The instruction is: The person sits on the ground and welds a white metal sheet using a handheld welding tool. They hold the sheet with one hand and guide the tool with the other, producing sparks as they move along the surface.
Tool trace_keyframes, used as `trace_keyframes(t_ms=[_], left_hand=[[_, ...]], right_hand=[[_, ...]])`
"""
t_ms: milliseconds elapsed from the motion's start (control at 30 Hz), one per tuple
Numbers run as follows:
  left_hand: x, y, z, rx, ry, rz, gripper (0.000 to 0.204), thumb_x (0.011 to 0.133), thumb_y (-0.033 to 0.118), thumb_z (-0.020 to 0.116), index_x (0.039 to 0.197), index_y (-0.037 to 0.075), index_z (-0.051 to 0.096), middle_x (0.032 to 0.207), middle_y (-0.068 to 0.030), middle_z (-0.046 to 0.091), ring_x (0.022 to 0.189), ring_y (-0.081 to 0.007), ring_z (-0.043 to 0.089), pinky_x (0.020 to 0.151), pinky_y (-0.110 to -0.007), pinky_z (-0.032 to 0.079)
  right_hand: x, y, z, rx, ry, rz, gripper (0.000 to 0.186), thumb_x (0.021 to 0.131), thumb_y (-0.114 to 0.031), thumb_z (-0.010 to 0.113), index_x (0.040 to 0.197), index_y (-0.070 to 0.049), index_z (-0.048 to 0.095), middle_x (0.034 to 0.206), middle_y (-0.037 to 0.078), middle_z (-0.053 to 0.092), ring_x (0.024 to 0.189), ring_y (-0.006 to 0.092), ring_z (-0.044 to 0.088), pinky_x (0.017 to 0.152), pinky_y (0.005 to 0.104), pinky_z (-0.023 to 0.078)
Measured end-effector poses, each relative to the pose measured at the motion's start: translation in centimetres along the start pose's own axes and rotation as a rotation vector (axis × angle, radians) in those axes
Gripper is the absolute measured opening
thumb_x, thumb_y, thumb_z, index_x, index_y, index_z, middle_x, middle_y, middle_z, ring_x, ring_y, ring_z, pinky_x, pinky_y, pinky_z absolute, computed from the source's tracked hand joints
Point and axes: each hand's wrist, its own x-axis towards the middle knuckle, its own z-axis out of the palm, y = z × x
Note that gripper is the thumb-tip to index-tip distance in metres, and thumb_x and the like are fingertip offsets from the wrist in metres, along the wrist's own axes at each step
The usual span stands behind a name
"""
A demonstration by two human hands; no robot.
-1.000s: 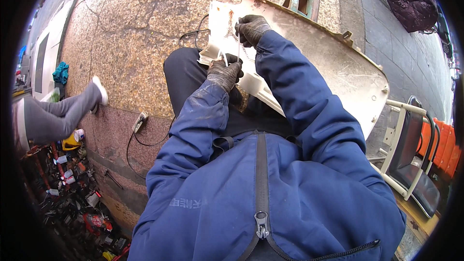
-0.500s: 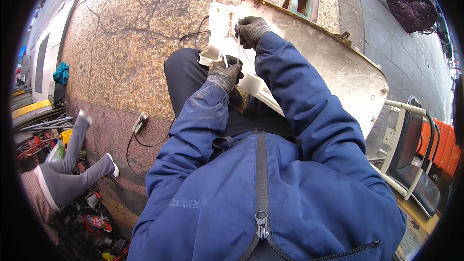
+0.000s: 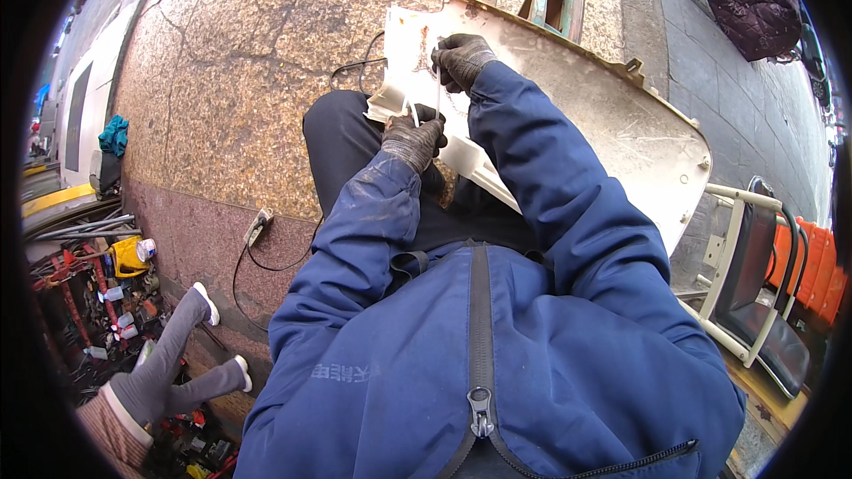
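Observation:
A thin white strip [image 3: 437, 89] runs upright between my two hands, both in dark, dirty gloves. My left hand [image 3: 411, 140] is closed round its lower part, and a short white end sticks up beside the thumb. Above it, my right hand [image 3: 462, 62] pinches the strip's upper end. Beneath both hands a large, off-white, curved panel [image 3: 639, 120], scuffed and stained, leans across my lap. Its left end has a rusty brown mark. The fingertips of my left hand are partly hidden behind the glove.
A worn wooden stool [image 3: 538, 4] stands beyond the panel. On the left lie a power strip [image 3: 257, 229] and black cable. A person [image 3: 146, 386] walks beside cluttered tools and parts at lower left. A black-seated metal chair [image 3: 745, 266] and orange barrier [image 3: 812, 270] stand at right.
The person at lower left has stepped toward the bottom of the view, uncovering a yellow container and tools. My hands keep nearly the same place and grip on the strip.

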Motion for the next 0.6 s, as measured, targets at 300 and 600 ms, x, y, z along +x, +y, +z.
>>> trace_keyframes(t_ms=[300, 600], left_hand=[[-0.18, -0.21, -0.1, -0.019, -0.005, 0.013, 0.013, 0.076, 0.009, 0.063, 0.087, 0.003, 0.063, 0.06, -0.0074, 0.059, 0.049, -0.0148, 0.055, 0.044, -0.029, 0.043], [-0.73, 0.07, -0.09, 0.02, 0.008, 0.024, 0.013, 0.076, 0.009, 0.063, 0.087, 0.002, 0.063, 0.06, -0.0079, 0.06, 0.05, -0.0149, 0.055, 0.045, -0.029, 0.044]], right_hand=[[-0.32, -0.1, 0.12, -0.01, 0.009, 0.021, 0.012, 0.082, -0.016, 0.06, 0.081, -0.004, 0.062, 0.066, 0.008, 0.061, 0.053, 0.0176, 0.059, 0.047, 0.0319, 0.051], [-0.87, -0.12, 0.26, 0.018, 0.017, 0.008, 0.009, 0.082, -0.013, 0.059, 0.083, -0.004, 0.06, 0.065, 0.006, 0.059, 0.047, 0.0157, 0.054, 0.041, 0.0294, 0.045]])
